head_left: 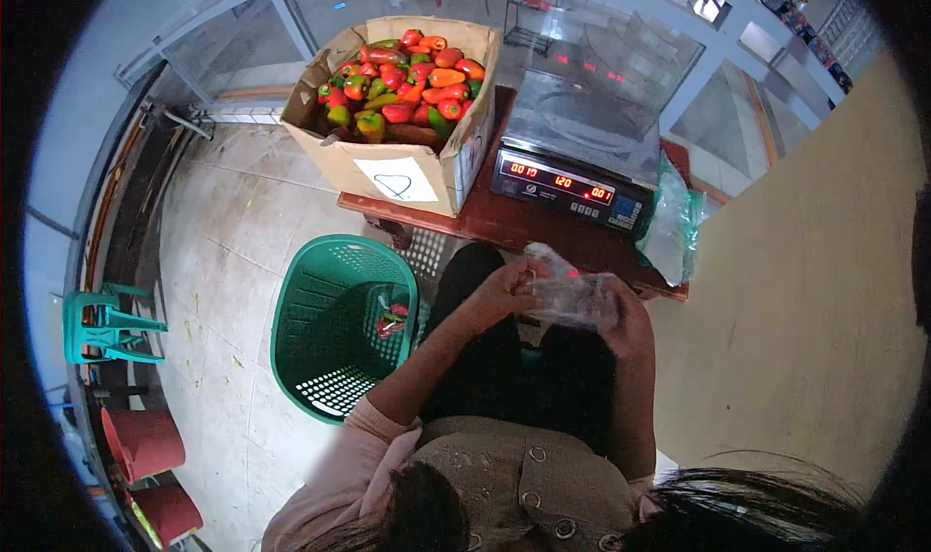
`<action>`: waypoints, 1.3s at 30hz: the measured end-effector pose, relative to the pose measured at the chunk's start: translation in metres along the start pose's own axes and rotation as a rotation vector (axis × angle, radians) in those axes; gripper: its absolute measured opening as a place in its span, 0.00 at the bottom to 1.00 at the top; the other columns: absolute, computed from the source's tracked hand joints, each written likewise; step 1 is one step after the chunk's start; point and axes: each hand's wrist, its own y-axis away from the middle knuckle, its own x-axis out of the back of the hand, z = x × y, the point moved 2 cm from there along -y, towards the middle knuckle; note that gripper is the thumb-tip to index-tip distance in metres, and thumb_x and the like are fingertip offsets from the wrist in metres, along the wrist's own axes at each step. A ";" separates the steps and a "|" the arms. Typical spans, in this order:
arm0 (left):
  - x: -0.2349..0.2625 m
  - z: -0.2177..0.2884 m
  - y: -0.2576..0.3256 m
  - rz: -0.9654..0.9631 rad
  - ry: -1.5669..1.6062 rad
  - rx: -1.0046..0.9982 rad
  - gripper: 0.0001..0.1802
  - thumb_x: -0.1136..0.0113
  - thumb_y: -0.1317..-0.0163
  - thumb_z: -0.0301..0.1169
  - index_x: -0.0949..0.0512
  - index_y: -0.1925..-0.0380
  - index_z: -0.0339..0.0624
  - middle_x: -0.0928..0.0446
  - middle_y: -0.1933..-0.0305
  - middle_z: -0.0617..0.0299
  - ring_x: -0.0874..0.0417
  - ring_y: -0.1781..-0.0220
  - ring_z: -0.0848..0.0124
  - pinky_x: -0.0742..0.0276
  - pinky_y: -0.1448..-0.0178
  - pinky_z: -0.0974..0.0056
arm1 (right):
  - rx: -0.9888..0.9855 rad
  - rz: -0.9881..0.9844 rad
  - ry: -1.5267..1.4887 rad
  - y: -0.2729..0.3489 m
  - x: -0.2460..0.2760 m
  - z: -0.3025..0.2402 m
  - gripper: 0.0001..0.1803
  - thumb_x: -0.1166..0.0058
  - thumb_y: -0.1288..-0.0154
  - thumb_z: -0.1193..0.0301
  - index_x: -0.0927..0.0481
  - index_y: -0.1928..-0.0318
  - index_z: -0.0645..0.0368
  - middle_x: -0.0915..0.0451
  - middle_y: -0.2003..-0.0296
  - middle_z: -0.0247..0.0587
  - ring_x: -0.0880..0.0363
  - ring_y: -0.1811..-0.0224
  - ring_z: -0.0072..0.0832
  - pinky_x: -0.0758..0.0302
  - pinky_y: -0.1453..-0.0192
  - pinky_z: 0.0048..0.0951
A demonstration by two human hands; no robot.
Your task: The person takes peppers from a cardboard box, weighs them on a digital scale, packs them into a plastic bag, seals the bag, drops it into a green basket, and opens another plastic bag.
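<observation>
Both hands (562, 295) gripping crinkled clear plastic bag (574, 298)

Red and green peppers (402, 77) in brown box (373, 169); green perforated basket (335, 334); seemingly clear bag (572, 295)

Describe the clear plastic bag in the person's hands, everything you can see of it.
The clear plastic bag is thin, see-through film, crumpled and glossy. Whether anything is inside cannot be told. The left hand pinches its upper edge; the right hand cups it from the side. It is held above the lap, just before the wooden table with the scale.
</observation>
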 end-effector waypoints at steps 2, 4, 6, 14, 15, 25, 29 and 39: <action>0.013 -0.004 -0.002 0.140 -0.810 -0.093 0.11 0.49 0.44 0.25 0.30 0.60 0.41 0.28 0.63 0.64 0.27 0.61 0.74 0.28 0.58 0.69 | -0.107 -0.344 0.104 0.004 -0.005 0.003 0.10 0.52 0.40 0.65 0.28 0.64 0.59 0.28 0.70 0.35 0.28 0.66 0.23 0.29 0.62 0.26; 0.029 -0.020 -0.009 0.250 -0.742 -0.156 0.10 0.50 0.43 0.26 0.30 0.60 0.40 0.28 0.62 0.63 0.27 0.61 0.73 0.28 0.58 0.68 | 0.079 -0.327 0.728 0.008 -0.025 0.012 0.09 0.49 0.43 0.67 0.30 0.67 0.58 0.30 0.71 0.34 0.30 0.67 0.22 0.31 0.62 0.25; 0.019 -0.012 -0.017 0.332 -0.667 -0.224 0.10 0.51 0.42 0.26 0.30 0.59 0.40 0.28 0.61 0.62 0.27 0.61 0.71 0.29 0.58 0.68 | 0.335 -0.153 1.302 0.006 -0.027 0.013 0.08 0.48 0.45 0.69 0.31 0.68 0.58 0.31 0.72 0.34 0.31 0.69 0.21 0.32 0.64 0.23; -0.028 -0.028 -0.019 -0.158 -0.020 0.087 0.18 0.50 0.41 0.39 0.29 0.56 0.39 0.28 0.64 0.62 0.29 0.65 0.75 0.32 0.59 0.67 | 0.948 0.398 1.177 -0.017 -0.008 -0.016 0.07 0.53 0.50 0.77 0.32 0.67 0.59 0.31 0.74 0.31 0.34 0.75 0.19 0.35 0.72 0.19; -0.037 -0.006 -0.014 -0.184 -0.148 0.158 0.15 0.48 0.42 0.37 0.28 0.60 0.39 0.29 0.66 0.63 0.29 0.66 0.74 0.32 0.60 0.66 | 0.668 0.310 0.788 -0.015 -0.009 -0.016 0.07 0.54 0.49 0.77 0.32 0.67 0.58 0.32 0.76 0.29 0.35 0.78 0.16 0.37 0.77 0.16; 0.028 -0.025 -0.043 0.653 -0.266 -0.496 0.12 0.46 0.51 0.21 0.40 0.83 0.41 0.35 0.80 0.66 0.34 0.75 0.76 0.35 0.69 0.70 | 0.078 -0.128 0.555 0.020 -0.054 0.012 0.07 0.52 0.47 0.77 0.31 0.66 0.55 0.31 0.76 0.30 0.36 0.80 0.13 0.38 0.80 0.16; -0.006 -0.002 -0.020 0.262 0.040 -0.367 0.14 0.51 0.47 0.19 0.44 0.80 0.48 0.39 0.78 0.71 0.36 0.75 0.79 0.37 0.68 0.76 | 0.572 0.154 1.172 0.001 -0.050 -0.001 0.08 0.50 0.49 0.76 0.30 0.66 0.60 0.31 0.73 0.31 0.31 0.73 0.20 0.32 0.69 0.20; -0.018 0.014 -0.004 0.292 -0.483 -0.178 0.09 0.48 0.50 0.21 0.36 0.70 0.43 0.32 0.73 0.68 0.32 0.70 0.79 0.34 0.65 0.73 | 0.744 0.264 0.949 -0.007 -0.045 -0.018 0.11 0.55 0.49 0.81 0.32 0.62 0.60 0.30 0.68 0.34 0.30 0.65 0.23 0.33 0.59 0.22</action>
